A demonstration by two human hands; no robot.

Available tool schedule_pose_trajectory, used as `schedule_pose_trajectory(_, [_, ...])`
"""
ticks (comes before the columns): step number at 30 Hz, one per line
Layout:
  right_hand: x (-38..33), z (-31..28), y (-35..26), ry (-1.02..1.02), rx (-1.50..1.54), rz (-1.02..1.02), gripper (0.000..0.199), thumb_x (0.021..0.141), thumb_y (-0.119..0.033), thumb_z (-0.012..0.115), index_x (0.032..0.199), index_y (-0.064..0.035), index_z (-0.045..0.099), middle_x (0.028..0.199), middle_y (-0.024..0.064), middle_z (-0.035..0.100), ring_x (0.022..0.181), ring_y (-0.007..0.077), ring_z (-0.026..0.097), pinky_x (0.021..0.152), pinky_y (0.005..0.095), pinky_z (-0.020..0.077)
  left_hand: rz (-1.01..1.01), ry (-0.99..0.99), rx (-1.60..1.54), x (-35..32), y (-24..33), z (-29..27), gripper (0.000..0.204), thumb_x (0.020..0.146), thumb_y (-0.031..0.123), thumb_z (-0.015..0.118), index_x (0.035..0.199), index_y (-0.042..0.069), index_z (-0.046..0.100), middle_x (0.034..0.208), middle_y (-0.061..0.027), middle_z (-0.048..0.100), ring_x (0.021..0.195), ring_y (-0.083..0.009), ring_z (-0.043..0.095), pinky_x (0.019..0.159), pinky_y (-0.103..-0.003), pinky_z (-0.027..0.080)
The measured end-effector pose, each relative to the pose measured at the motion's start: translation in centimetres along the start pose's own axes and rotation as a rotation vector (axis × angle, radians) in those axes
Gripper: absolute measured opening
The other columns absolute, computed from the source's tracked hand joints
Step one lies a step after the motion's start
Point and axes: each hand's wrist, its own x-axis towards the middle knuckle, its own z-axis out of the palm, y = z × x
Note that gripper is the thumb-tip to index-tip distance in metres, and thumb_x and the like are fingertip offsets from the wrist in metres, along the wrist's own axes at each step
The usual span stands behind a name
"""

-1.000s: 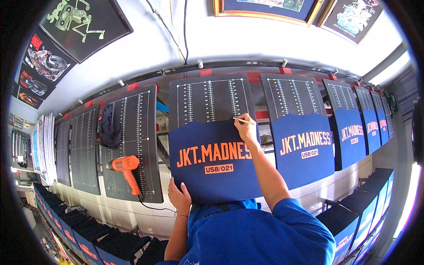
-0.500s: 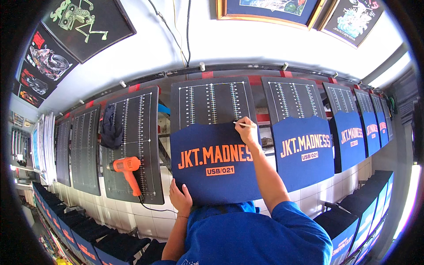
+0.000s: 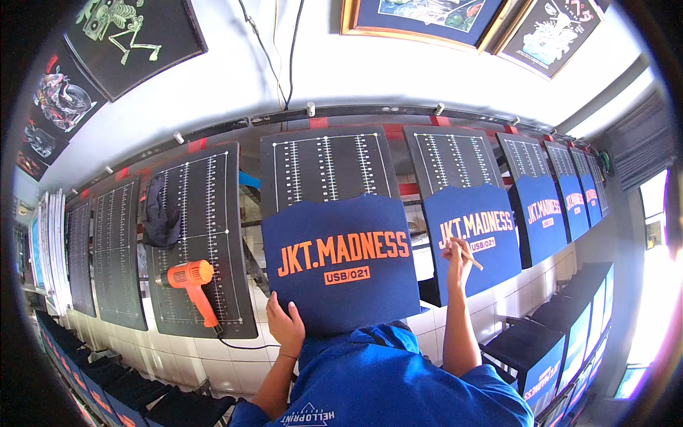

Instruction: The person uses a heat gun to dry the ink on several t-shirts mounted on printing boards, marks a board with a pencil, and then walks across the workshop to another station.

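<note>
Head view: smudge and snag risks around one board

So the navy cloth (image 3: 341, 302) lies over the lower part of the board (image 3: 328, 171), orange print (image 3: 343, 250) facing up. Right hand (image 3: 457, 263) has a thin stick (image 3: 473, 261) pinched in its fingers, right of the board, in front of the next cloth (image 3: 496, 267). Can't tell if it's touching. If that ink is tacky (no way to see), a dipped wrist or stick tip could smear it.

Left hand (image 3: 286, 326) rests by the board's lower left edge, fingers slightly apart, nothing visible in it. Careless push there could ruck the navy cloth or knock it crooked.

Also, the heat gun (image 3: 191, 276) lies left of the board, its cord (image 3: 249, 346) running toward the left wrist. Snag that and I reckon the gun gets dragged. Can't tell if it's hot.
</note>
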Motion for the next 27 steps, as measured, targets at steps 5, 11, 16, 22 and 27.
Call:
schedule_pose_trajectory(5, [0.7, -2.6, -0.2, -0.051, -0.044, 0.092, 0.021, 0.097, -0.021, 0.055, 0.099, -0.0011, 0.063, 0.078, 0.0064, 0.063, 0.066, 0.0115, 0.059, 0.059, 0.0255, 0.0528, -0.021, 0.004, 0.03, 0.2, 0.5, 0.2, 0.051, 0.094, 0.021, 0.055, 0.138, -0.002, 0.043, 0.13, -0.0253, 0.054, 0.119, -0.043, 0.052, 0.101, -0.048, 0.043])
schedule_pose_trajectory(11, [3.9, 6.8, 0.5, -0.503, -0.081, 0.007, 0.018, 0.09, -0.016, 0.064, 0.095, 0.0011, 0.063, 0.08, 0.0098, 0.067, 0.073, 0.0159, 0.064, 0.068, 0.0303, 0.053, -0.102, 0.137, 0.144, 0.2, 1.0, 1.0, 0.049, 0.097, 0.028, 0.052, 0.136, -0.002, 0.048, 0.128, -0.0228, 0.058, 0.115, -0.0404, 0.056, 0.098, -0.047, 0.043])
schedule_pose_trajectory(16, [6.7, 16.3, 2.0, -0.582, -0.175, -0.094, 0.018, 0.087, -0.018, 0.068, 0.093, -0.0017, 0.066, 0.075, 0.0103, 0.068, 0.069, 0.0145, 0.064, 0.066, 0.0308, 0.0513, -0.32, 0.175, 0.219, 0.2, 0.5, 1.7, 0.044, 0.099, 0.034, 0.052, 0.127, 0.0, 0.056, 0.114, -0.0219, 0.065, 0.102, -0.0397, 0.062, 0.088, -0.047, 0.048])
schedule_pose_trajectory(22, [6.9, 19.5, 3.7, -0.552, -0.244, -0.193, 0.015, 0.085, -0.015, 0.069, 0.084, -0.0009, 0.062, 0.073, 0.0136, 0.068, 0.066, 0.0202, 0.066, 0.063, 0.0333, 0.0516, -0.463, 0.172, 0.239, -0.1, 0.3, 2.2, 0.044, 0.101, 0.04, 0.048, 0.117, 0.002, 0.061, 0.103, -0.0218, 0.069, 0.094, -0.0407, 0.065, 0.08, -0.048, 0.05])
schedule_pose_trajectory(27, [7.1, 19.7, 4.7, -0.516, -0.295, -0.279, 0.015, 0.084, -0.014, 0.071, 0.085, -0.0023, 0.062, 0.074, 0.0154, 0.067, 0.067, 0.0269, 0.067, 0.064, 0.0358, 0.0526, -0.46, 0.161, 0.205, -0.3, -0.2, 2.3, 0.04, 0.101, 0.038, 0.047, 0.113, 0.003, 0.062, 0.099, -0.0206, 0.069, 0.089, -0.0417, 0.066, 0.076, -0.049, 0.05])
